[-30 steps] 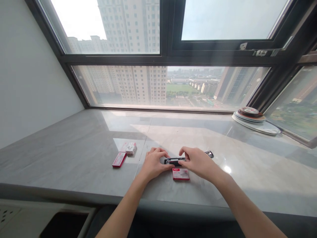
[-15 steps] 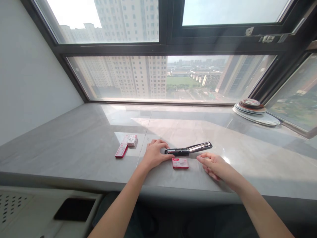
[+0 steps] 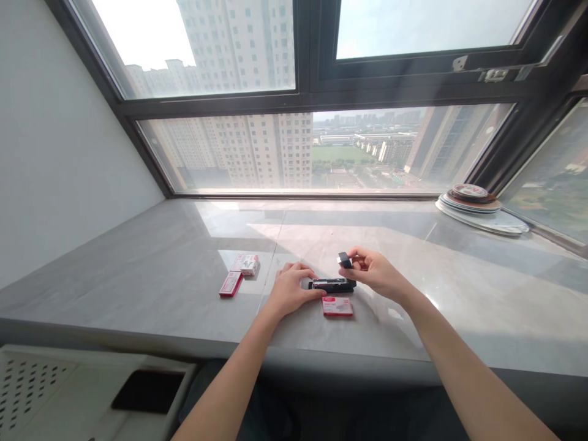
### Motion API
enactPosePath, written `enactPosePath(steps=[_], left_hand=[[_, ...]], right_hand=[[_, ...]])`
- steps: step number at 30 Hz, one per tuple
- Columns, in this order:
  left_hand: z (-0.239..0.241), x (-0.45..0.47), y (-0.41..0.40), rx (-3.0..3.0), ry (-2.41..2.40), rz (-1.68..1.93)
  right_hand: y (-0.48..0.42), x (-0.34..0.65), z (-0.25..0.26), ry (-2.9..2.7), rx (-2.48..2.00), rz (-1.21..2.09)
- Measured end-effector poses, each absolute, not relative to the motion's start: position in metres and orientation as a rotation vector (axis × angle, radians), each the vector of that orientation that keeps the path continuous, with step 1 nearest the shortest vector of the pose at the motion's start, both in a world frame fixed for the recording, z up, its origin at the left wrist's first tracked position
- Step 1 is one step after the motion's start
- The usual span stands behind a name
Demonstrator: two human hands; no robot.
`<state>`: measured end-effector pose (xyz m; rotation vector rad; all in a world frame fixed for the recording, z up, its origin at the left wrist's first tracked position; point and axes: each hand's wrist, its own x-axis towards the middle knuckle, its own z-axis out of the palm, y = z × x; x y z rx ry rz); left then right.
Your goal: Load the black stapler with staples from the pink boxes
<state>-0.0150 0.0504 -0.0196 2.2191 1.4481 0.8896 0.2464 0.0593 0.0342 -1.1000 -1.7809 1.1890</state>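
Note:
A black stapler (image 3: 333, 285) lies on the grey counter, its upper arm swung up at the right end. My left hand (image 3: 294, 288) is closed around the base's left end, thumb along the near side. The raised arm (image 3: 344, 260) is gripped by my right hand (image 3: 374, 272), whose thumb and fingers pinch it and hide part of it. Just in front of the stapler base lies a small red and white box (image 3: 337, 306), flat and untouched.
To the left, a white and red box (image 3: 249, 264) and a flat red box (image 3: 230, 284) lie close together. A stack of plates and round mats (image 3: 473, 211) stands at the back right by the window. A white slotted surface (image 3: 87, 392) sits below the counter's front left edge.
My right hand has moved up and left from the counter onto the stapler's upper arm. That arm has swung from lying back to the right to standing up. My left hand still holds the base.

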Motion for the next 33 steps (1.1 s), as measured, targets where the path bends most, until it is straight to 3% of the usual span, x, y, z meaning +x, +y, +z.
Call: enactPosePath(steps=[7,13,18,23,33], left_hand=[[-0.022,-0.014,0.052,2.233,1.444,0.896],[-0.013,-0.016,0.051,2.145,1.419,0.982],[0.006,-0.002,0.027,2.046,1.19,1.111],[0.016,0.019,-0.003,2.422,0.796,0.708],[0.02,-0.02,0.004,2.172,1.18,0.636]], right_hand=[[0.059,0.208,0.033,-2.217,-1.225,0.753],[0.056,0.224,0.036,-2.175,-1.394,0.664],[0.046,0.244,0.01,-1.66,-1.625,0.733],[0.037,0.251,-0.006,-1.428,-1.575,0.774],[0.01,0.236,-0.016,-1.506,-1.572,0.795]])
